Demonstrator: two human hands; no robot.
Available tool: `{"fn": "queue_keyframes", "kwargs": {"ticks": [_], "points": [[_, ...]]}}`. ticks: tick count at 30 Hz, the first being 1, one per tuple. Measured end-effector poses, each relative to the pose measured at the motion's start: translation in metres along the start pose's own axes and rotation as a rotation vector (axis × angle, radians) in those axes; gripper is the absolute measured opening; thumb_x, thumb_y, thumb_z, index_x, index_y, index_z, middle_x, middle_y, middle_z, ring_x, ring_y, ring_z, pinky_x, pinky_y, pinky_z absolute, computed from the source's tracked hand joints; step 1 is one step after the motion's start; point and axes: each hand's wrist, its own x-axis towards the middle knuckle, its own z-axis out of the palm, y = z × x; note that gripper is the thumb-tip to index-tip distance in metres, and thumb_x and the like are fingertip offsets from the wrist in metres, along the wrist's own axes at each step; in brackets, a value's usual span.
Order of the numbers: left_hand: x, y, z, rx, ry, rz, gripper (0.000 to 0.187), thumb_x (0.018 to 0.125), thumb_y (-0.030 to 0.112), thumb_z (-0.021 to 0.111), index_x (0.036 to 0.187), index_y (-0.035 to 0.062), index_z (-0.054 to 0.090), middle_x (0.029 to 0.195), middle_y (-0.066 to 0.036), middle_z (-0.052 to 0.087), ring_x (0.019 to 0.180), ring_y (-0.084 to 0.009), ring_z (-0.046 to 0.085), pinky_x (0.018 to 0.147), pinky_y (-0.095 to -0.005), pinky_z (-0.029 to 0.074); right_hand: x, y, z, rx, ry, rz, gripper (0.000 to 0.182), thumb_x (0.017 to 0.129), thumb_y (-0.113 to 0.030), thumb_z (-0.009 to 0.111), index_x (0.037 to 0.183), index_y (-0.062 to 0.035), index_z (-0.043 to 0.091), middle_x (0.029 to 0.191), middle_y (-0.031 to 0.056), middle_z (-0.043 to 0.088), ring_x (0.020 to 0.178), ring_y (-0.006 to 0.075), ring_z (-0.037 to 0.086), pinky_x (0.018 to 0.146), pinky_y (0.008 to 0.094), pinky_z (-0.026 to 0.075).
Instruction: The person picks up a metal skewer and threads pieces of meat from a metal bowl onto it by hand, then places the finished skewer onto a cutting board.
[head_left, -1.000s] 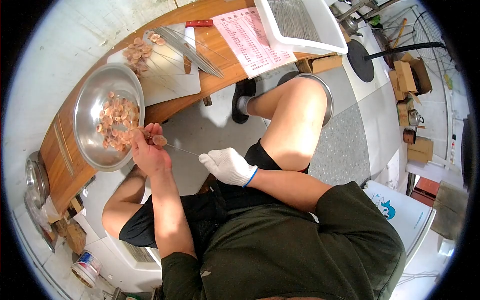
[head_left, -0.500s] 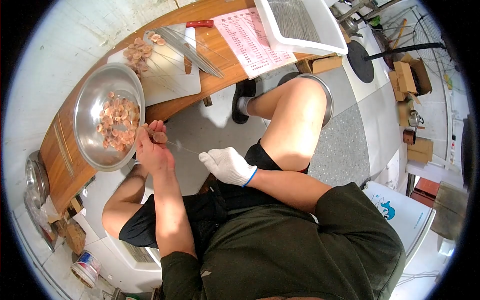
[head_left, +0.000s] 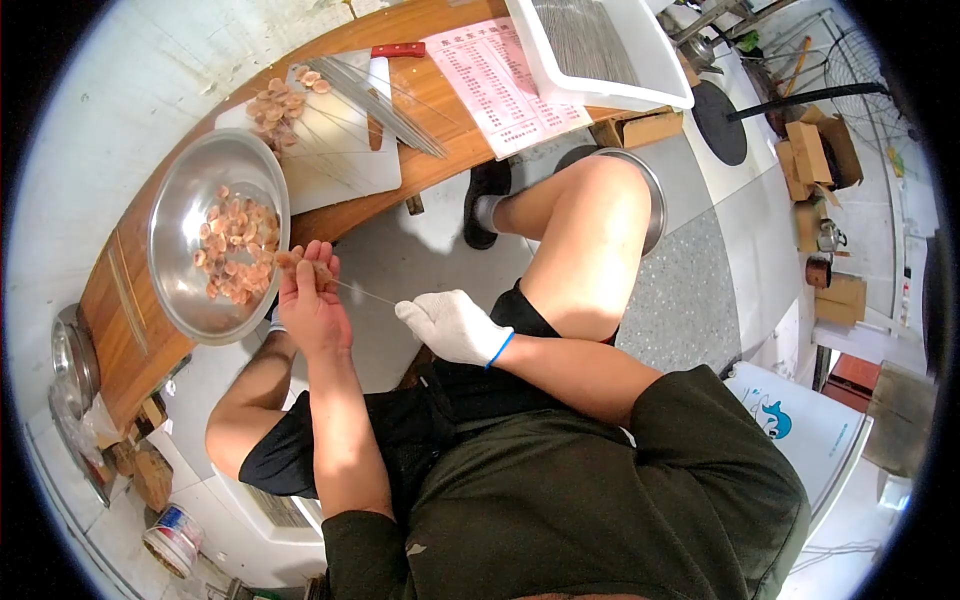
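My bare left hand (head_left: 315, 310) is closed around pieces of pinkish-brown meat (head_left: 320, 272), just beside the rim of a metal bowl (head_left: 170, 255). A thin metal skewer (head_left: 365, 294) runs from this meat to my right hand (head_left: 452, 326). That hand wears a white knitted glove with a blue cuff and pinches the skewer's other end. Inside the bowl lie many small, round, pale-orange slices (head_left: 238, 238). The skewer's tip is hidden by my left fingers and the meat.
On the wooden table (head_left: 130, 290), a white cutting board (head_left: 350, 180) carries more slices (head_left: 275, 105), loose skewers (head_left: 385, 105) and a red-handled knife (head_left: 400, 49). A pink printed sheet (head_left: 500, 80) lies beside a white bin (head_left: 655, 92) of skewers. My knees flank the workspace.
My left hand has shifted slightly, its fingers now lying along the meat on the skewer. My gloved right hand has moved a little upward and left, still gripping the skewer.
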Motion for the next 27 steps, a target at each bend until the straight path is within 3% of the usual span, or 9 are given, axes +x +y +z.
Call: {"fn": "queue_keyframes", "kwargs": {"ticks": [6,12,15,18,21,22,24,27], "points": [[0.003,-0.006,-0.004,-0.015,-0.037,0.003,0.026,0.099,0.01,0.052,0.123,0.0016,0.052,0.112,-0.012,0.065,0.104,-0.0239,0.064,0.091,-0.0358,0.052,-0.001,-0.007,-0.005,0.074,-0.078,0.098,0.049,0.099,-0.037,0.044,0.071,0.0001,0.059,0.07,0.0232,0.06,0.073,0.0439,0.059,0.066,0.0478,0.047],[-0.006,-0.018,0.002,0.007,-0.062,-0.052,0.031,0.097,0.008,0.053,0.127,0.0006,0.049,0.109,-0.015,0.066,0.098,-0.0248,0.066,0.084,-0.035,0.056,0.002,-0.01,-0.006,-0.001,-0.033,-0.058,0.047,0.1,-0.035,0.043,0.07,-0.0016,0.058,0.068,0.0205,0.06,0.07,0.0403,0.06,0.065,0.0464,0.047],[-0.005,-0.013,0.002,0.014,-0.069,-0.022,0.032,0.099,0.014,0.05,0.128,0.0016,0.047,0.111,-0.016,0.065,0.099,-0.0261,0.066,0.084,-0.0364,0.055,0.002,-0.009,-0.007,0.105,-0.032,0.007,0.044,0.1,-0.032,0.044,0.071,-0.0024,0.058,0.068,0.018,0.06,0.069,0.0383,0.061,0.065,0.0461,0.047],[-0.006,0.013,0.02,-0.002,0.045,-0.067,0.033,0.102,0.022,0.046,0.127,0.0007,0.046,0.117,-0.018,0.061,0.104,-0.0284,0.062,0.089,-0.0392,0.053,0.002,-0.005,-0.005,0.012,-0.014,-0.046,0.042,0.1,-0.032,0.046,0.073,-0.0022,0.058,0.068,0.0176,0.06,0.069,0.0385,0.061,0.065,0.0464,0.047],[0.004,0.02,0.007,0.015,0.015,-0.016,0.037,0.103,0.028,0.042,0.129,0.0012,0.045,0.118,-0.019,0.059,0.104,-0.0287,0.062,0.089,-0.041,0.052,0.001,-0.005,-0.003,0.069,0.014,-0.058,0.051,0.1,-0.038,0.045,0.065,-0.0023,0.057,0.059,0.0141,0.057,0.057,0.0306,0.058,0.061,0.0381,0.047],[0.007,0.019,0.005,0.003,0.038,-0.009,0.032,0.103,0.027,0.042,0.122,0.0025,0.05,0.112,-0.017,0.063,0.096,-0.0278,0.065,0.082,-0.038,0.055,0.001,-0.005,-0.004,0.062,0.006,-0.045,0.051,0.1,-0.038,0.045,0.065,-0.0023,0.057,0.059,0.0139,0.057,0.058,0.0304,0.058,0.061,0.038,0.047],[0.011,0.015,-0.002,0.014,0.026,0.004,0.031,0.103,0.026,0.042,0.12,0.0025,0.051,0.11,-0.016,0.064,0.096,-0.0273,0.066,0.083,-0.038,0.055,0.0,-0.007,-0.006,0.048,-0.007,-0.018,0.051,0.1,-0.038,0.045,0.065,-0.0023,0.057,0.06,0.0137,0.057,0.058,0.0302,0.058,0.061,0.038,0.047],[0.012,0.014,-0.007,0.016,0.002,0.018,0.03,0.103,0.026,0.042,0.119,0.0026,0.052,0.109,-0.016,0.065,0.096,-0.0266,0.066,0.083,-0.0379,0.055,0.0,-0.007,-0.007,-0.007,-0.056,-0.038,0.042,0.099,-0.032,0.046,0.072,-0.0022,0.057,0.068,0.0201,0.058,0.069,0.0414,0.059,0.064,0.047,0.047]]}}
